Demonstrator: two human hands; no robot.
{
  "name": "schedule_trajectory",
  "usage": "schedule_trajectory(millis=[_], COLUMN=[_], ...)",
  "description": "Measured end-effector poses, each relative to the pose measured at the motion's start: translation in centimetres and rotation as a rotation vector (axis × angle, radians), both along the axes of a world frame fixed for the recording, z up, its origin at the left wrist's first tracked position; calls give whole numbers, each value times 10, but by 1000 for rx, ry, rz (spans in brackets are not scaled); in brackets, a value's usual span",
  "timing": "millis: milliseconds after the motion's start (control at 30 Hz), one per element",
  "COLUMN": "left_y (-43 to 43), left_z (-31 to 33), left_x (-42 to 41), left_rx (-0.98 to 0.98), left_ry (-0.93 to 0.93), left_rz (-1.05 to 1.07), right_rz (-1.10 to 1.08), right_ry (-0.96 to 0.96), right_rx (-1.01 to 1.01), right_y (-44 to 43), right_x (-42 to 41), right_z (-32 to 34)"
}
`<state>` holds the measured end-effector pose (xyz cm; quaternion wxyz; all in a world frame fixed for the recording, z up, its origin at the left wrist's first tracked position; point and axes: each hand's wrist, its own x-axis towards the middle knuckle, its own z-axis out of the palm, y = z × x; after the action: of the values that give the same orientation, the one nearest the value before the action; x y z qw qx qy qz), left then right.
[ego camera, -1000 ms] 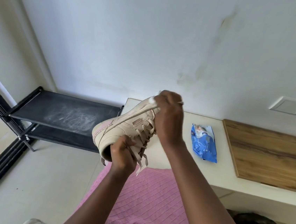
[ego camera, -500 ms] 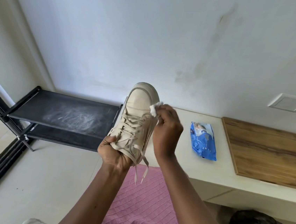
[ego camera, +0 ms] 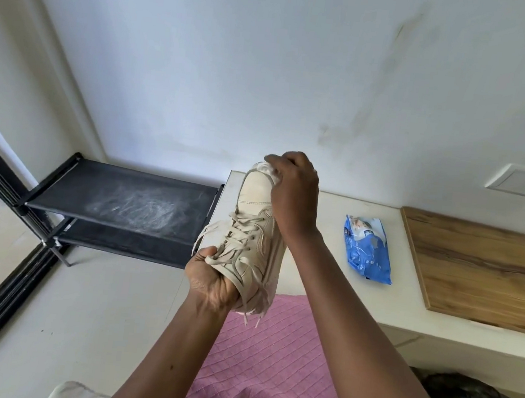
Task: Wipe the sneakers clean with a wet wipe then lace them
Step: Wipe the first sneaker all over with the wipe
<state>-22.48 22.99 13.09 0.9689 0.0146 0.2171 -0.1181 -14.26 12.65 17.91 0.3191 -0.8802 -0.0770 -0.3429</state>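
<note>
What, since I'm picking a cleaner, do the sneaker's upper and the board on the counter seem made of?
Sneaker: smooth matte beige leather or a synthetic look-alike, with stitched panels; which one is unclear. Board: wood or wood-print laminate, showing brown grain, low sheen.

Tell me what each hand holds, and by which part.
The left hand grips the beige sneaker by its heel end. The right hand holds a white wet wipe, bunched under its fingers, against the toe.
</note>
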Motion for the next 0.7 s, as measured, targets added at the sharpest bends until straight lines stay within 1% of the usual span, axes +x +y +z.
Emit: schedule_trajectory(millis=[67,167,233,367,500,633,700], left_y=[0,3,5,2,-4,-9,-9], left_z=[2,6,6,3,-1,-1,0], left_x=[0,7,10,9,8,0,0], left_rx=[-24,-89,-146,-179,-19,40,45], left_ry=[-13,-53,-82,-92,22,67,72], left_rz=[12,41,64,67,12,-78,-44], right_rz=[32,92,100,91,11,-67,-61], right_ry=[-26,-170,-190,-174,-155,-72,-72], right_rx=[-55,-169,-206,-145,-49,125,119], right_y=[0,2,4,3,-5,-13,-15], right_x=[-1,-23,-45,-59,-30,-2,-1], right_z=[-1,-20,-38,-52,-33,-10,-11])
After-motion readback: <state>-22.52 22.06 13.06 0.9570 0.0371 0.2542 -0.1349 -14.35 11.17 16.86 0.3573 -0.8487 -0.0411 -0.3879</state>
